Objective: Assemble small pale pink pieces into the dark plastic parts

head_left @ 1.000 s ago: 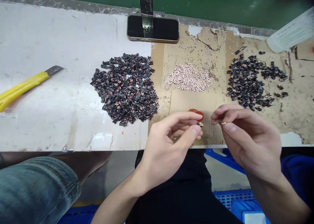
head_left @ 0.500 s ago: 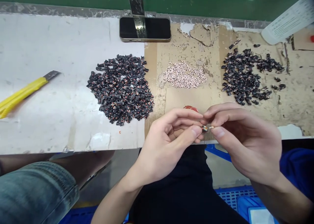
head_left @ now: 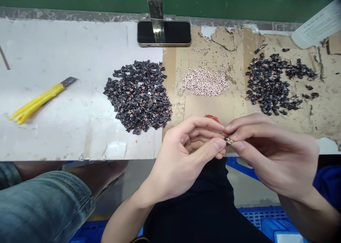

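- Head view, and here's the action: the left hand (head_left: 186,154) and the right hand (head_left: 274,154) come together over the front edge of the bench, both curled and grasping.
- Right at their fingertips, a tiny dark-and-pale part (head_left: 228,140) is pinched between them, too small to make out its details.
- Just beyond the left hand's fingers, a red object (head_left: 212,118) peeks out, mostly hidden, lying on the brown cardboard (head_left: 234,108).
- Straight ahead on that cardboard, a heap of pale pinkish pieces (head_left: 205,82) sits between two dark heaps!
- To its right, a scattered pile of black pieces (head_left: 271,85); to its left, a denser black pile (head_left: 137,95) straddling the edge of the white bench covering (head_left: 80,47).
- Far left, a yellow utility knife (head_left: 37,101) lies with its blade exposed.
- Along the back, a phone (head_left: 164,33) lies face up under a metal upright (head_left: 154,5).
- Below the bench, a denim-covered leg (head_left: 39,207) and a blue crate (head_left: 266,218).
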Demonstrator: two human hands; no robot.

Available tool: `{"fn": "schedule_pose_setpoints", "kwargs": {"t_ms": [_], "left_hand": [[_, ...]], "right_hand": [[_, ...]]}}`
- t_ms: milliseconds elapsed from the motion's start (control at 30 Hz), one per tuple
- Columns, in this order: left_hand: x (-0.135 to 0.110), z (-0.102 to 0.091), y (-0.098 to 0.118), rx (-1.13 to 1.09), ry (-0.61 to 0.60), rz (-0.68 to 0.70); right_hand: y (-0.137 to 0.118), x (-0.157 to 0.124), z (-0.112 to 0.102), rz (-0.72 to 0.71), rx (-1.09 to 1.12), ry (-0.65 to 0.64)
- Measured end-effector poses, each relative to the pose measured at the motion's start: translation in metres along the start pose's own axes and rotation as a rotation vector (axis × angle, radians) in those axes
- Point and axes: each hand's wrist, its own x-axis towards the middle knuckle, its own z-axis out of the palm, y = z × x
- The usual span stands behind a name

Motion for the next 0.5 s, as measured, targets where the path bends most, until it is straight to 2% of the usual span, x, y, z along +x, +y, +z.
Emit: {"fn": "schedule_pose_setpoints", "kwargs": {"t_ms": [200,333,500], "left_hand": [[-0.002,0.004,0.000,-0.018,0.019,0.032],[-0.004,0.009,-0.001,0.022,0.050,0.091],[-0.003,0.017,0.000,0.002,0.130,0.108]], "right_hand": [[0.007,-0.004,0.011,-0.031,0.177,0.119],[0.010,-0.002,0.011,-0.091,0.106,0.122],[0.017,-0.012,0.005,-0.028,0.066,0.120]]}}
